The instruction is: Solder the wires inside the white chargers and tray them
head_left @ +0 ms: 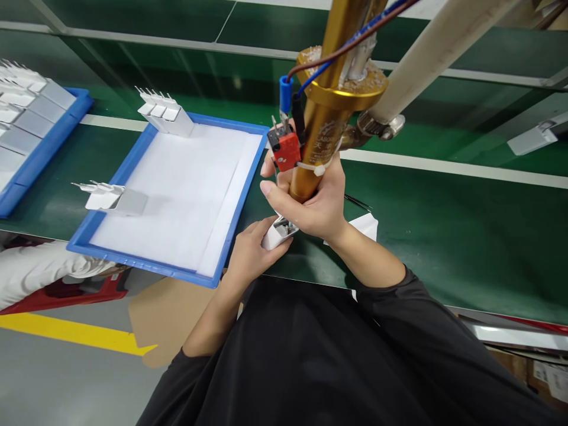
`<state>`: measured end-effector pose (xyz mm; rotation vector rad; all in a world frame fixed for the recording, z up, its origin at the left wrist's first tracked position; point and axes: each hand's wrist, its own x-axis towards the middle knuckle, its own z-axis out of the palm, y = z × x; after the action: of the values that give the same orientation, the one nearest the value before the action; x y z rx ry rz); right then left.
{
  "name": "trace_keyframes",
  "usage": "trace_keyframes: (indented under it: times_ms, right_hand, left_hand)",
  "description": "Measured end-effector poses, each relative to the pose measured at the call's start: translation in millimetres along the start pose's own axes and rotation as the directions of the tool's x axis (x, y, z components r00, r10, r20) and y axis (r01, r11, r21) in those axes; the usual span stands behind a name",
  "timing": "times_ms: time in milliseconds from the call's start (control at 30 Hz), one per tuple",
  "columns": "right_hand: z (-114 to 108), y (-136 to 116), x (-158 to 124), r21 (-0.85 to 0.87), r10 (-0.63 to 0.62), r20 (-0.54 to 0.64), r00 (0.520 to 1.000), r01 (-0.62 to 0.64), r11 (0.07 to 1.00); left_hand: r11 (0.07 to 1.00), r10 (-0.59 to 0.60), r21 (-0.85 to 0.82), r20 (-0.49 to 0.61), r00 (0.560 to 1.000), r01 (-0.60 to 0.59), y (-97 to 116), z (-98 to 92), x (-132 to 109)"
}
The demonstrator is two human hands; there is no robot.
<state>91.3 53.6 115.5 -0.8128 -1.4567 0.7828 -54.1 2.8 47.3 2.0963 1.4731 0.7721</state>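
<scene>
My right hand (327, 201) is wrapped round the lower barrel of a gold dispensing gun (320, 127) that hangs from above. A red microswitch (287, 152) with wires is strapped to the barrel, near my thumb and fingers. Below it my left hand (251, 251) grips a small white plastic housing (273, 238), its open end turned up toward the gun. Some metal parts show inside that opening. The gun's tip is hidden behind my right hand, so I cannot tell whether it touches the housing.
Left of my hands lies a blue tray (153, 267) lined with white foam, bearing white housings (166, 118) with pins. Another blue tray (48, 145) holds several more. Tweezers (358, 203) and a white paper piece (366, 226) lie right of my wrist. A pale hose (439, 56) slants above.
</scene>
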Motion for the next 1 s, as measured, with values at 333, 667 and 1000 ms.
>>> trace_keyframes:
  times_ms: [333, 667, 1000]
  right_hand:
    - [-1.9, -1.7, 0.0, -0.067, 0.049, 0.020, 0.999, -0.048, 0.997]
    - [-3.3, 5.8, 2.0, -0.057, 0.005, 0.014, 1.000, -0.005, 0.998]
    - [-2.6, -5.8, 1.2, -0.031, 0.042, 0.023, 0.999, -0.041, 0.999]
  left_hand:
    - [1.000, -0.008, -0.009, 0.016, 1.000, 0.008, 0.6, -0.5, 0.8]
    - [1.000, -0.005, 0.002, 0.023, 1.000, 0.005, -1.6, -1.4, 0.3]
    - [0.999, -0.043, -0.022, 0.017, 0.999, 0.043, -6.3, 5.9, 1.4]
